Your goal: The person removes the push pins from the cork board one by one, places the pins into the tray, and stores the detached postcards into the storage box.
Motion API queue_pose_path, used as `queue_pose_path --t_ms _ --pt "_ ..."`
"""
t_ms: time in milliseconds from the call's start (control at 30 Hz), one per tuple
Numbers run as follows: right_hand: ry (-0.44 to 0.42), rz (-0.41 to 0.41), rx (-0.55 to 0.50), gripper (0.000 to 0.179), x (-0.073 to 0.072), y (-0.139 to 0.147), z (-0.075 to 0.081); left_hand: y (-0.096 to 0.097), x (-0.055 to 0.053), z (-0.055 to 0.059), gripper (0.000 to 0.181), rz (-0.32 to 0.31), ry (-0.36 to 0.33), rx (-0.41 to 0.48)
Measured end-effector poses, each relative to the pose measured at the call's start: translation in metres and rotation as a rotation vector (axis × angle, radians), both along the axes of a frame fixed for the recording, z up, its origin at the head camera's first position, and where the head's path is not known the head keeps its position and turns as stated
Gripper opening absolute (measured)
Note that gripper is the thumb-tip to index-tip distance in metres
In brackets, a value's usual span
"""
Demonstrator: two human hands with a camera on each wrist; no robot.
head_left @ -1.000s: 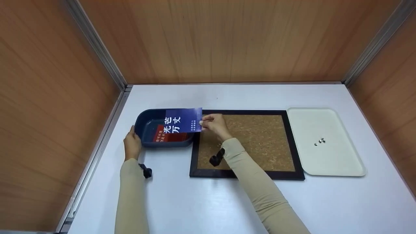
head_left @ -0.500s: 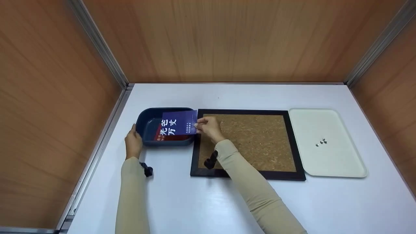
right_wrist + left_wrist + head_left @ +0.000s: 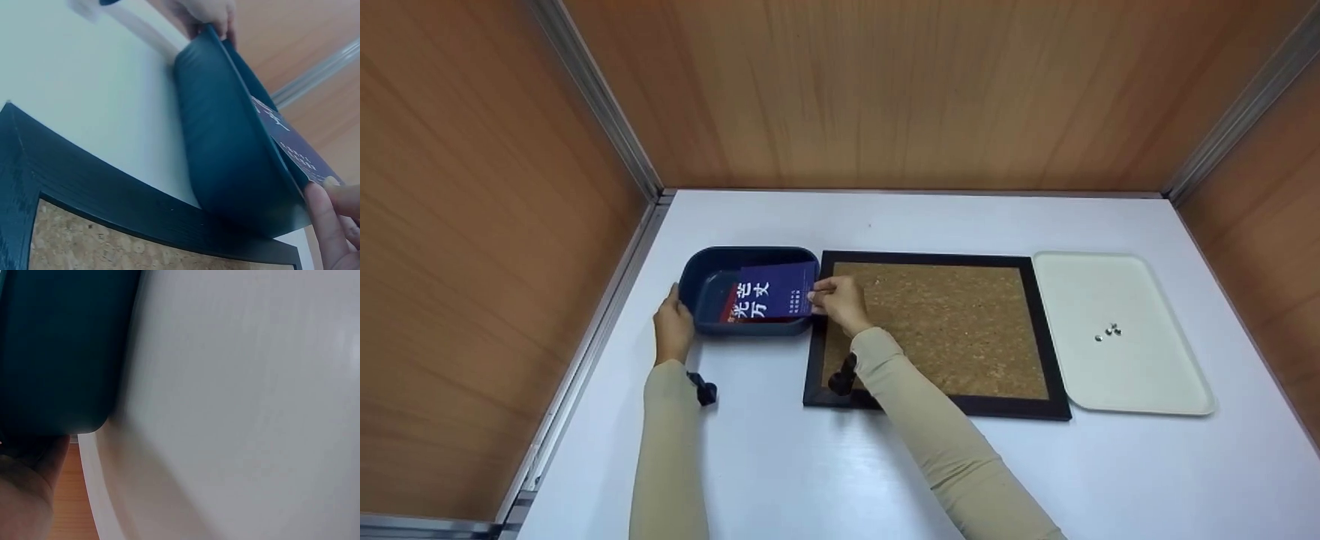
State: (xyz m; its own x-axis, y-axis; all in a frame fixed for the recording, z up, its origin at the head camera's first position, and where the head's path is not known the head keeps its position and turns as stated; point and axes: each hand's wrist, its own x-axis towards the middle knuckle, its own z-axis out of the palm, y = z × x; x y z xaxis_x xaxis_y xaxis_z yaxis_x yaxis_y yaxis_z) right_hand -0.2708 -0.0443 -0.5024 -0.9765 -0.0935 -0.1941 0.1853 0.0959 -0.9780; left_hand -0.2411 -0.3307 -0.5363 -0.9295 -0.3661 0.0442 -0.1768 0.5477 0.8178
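Observation:
A dark blue plastic basin [image 3: 712, 328] stands at the left of the table. My left hand [image 3: 673, 328] grips its left end; in the right wrist view the left hand's fingers [image 3: 216, 12] reach over the rim. With thumb and fingertips my right hand [image 3: 841, 304] pinches the right edge of a purple-blue card [image 3: 791, 283] with white characters. This card slants at the basin's right end, its left part inside the rim. Beneath it a red card [image 3: 727, 307] lies in the basin, mostly covered.
A cork board [image 3: 945, 326] in a black frame lies right of the basin, partly under my right forearm. Beside it is a pale tray [image 3: 1140, 379] with several small silvery pieces [image 3: 1112, 330]. Wooden walls [image 3: 885, 97] enclose the white table [image 3: 780, 442] at back and sides.
My right hand has lowered the purple-blue card and moved it slightly left, down into the basin, covering more of the red card. My left hand keeps its grip on the basin.

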Motion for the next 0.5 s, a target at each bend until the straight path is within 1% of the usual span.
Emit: queue_pose_path --t_ms 167,500 --pt "0.015 0.013 0.044 0.017 0.001 -0.003 0.002 -0.001 0.001 -0.001 0.048 0.008 -0.003 0.008" --pt "0.081 0.038 0.122 0.013 0.001 -0.015 0.006 -0.004 0.001 -0.001 0.047 0.004 0.011 0.006"
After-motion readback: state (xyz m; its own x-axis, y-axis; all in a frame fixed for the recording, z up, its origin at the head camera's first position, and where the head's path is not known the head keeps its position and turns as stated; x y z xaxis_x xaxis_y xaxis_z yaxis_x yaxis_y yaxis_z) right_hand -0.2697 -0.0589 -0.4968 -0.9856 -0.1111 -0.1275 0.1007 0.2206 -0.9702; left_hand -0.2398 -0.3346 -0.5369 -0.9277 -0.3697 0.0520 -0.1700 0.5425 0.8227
